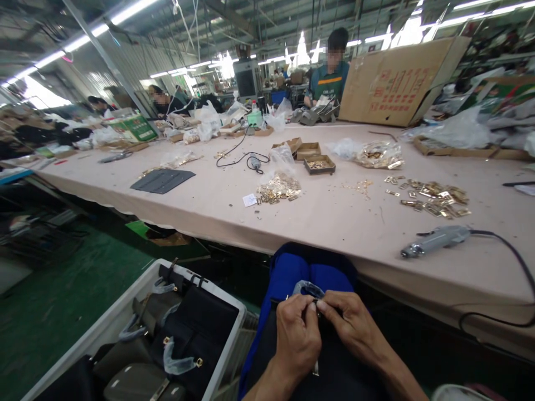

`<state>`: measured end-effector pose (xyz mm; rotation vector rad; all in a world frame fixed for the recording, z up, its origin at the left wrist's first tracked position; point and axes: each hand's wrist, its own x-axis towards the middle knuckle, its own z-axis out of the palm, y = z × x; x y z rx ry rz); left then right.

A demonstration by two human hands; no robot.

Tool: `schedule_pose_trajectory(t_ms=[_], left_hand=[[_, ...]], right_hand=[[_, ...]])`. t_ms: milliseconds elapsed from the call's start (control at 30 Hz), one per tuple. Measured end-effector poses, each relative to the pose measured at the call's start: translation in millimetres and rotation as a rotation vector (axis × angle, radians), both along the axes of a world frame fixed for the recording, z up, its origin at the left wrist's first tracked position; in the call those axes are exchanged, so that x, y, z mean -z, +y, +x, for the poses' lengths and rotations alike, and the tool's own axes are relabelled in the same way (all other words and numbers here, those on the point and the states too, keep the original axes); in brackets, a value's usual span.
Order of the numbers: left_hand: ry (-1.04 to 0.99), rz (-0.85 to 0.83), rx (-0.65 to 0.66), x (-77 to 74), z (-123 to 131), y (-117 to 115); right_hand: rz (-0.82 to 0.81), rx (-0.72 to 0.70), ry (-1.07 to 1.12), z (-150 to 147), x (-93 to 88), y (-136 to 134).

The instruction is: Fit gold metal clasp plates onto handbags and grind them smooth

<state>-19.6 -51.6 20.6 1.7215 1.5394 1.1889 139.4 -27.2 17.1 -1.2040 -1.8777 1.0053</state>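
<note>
Where the fingertips meet at the top of a dark bag, the left hand and right hand are both closed, thumbs and forefingers pinching at a small dark part of it — what exactly sits between them is too covered to tell. The bag lies at the lap, its body running from the pinch back toward the wearer, under the wrists, and a small metallic fitting shows on it below the fingers. Just beyond the fingertips arches the plastic-wrapped handle, its long axis running left to right across the view; neither hand is clearly nearer, the left by its left end and the right by its right end. That closeness of pinch to handle is, I judge, the relation that counts — the fingers work on the wearer's side of the loop, with little room between

Past the handle is blue clothing, and to the left stands a pale crate packed with dark and olive bags. Farther off comes the desk, with a grey power screwdriver forward and right of the right hand, then loose gold-coloured fittings, and beyond them a large cardboard box beside a co-worker
</note>
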Motion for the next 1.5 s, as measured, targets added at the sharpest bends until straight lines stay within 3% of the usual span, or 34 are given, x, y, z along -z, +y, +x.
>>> schedule_pose_trajectory(t_ms=[233,433,733,833,967,1033,1333,1500], left_hand=[[-0.073,-0.001,-0.019,-3.6,4,2],[-0.089,0.026,0.070,-11.5,5,0],[-0.116,0.098,0.070,-13.7,3,-1],[-0.223,0.025,0.050,-9.5,7,-4],[-0.538,-0.242,-0.011,0.6,15,-9],[-0.619,-0.286,-0.028,4.8,17,-9],[-0.517,-0.080,-0.071,2.3,13,-2],[-0.642,-0.318,0.010,1.8,17,-3]], right_hand=[[-0.103,0.004,0.069,4,0.8,-3],[0.114,0.081,-0.002,1,-5.9,-8],[0.246,0.034,-0.088,-4,-1.5,-6],[0.224,0.029,-0.062,-2,-2.2,-6],[0.204,0.036,-0.052,0,-6.0,-7],[0.214,0.032,-0.056,0,-7.4,-7],[0.181,0.045,-0.094,-5,-2.9,-8],[0.238,0.142,-0.051,-2,-5.6,-4]])
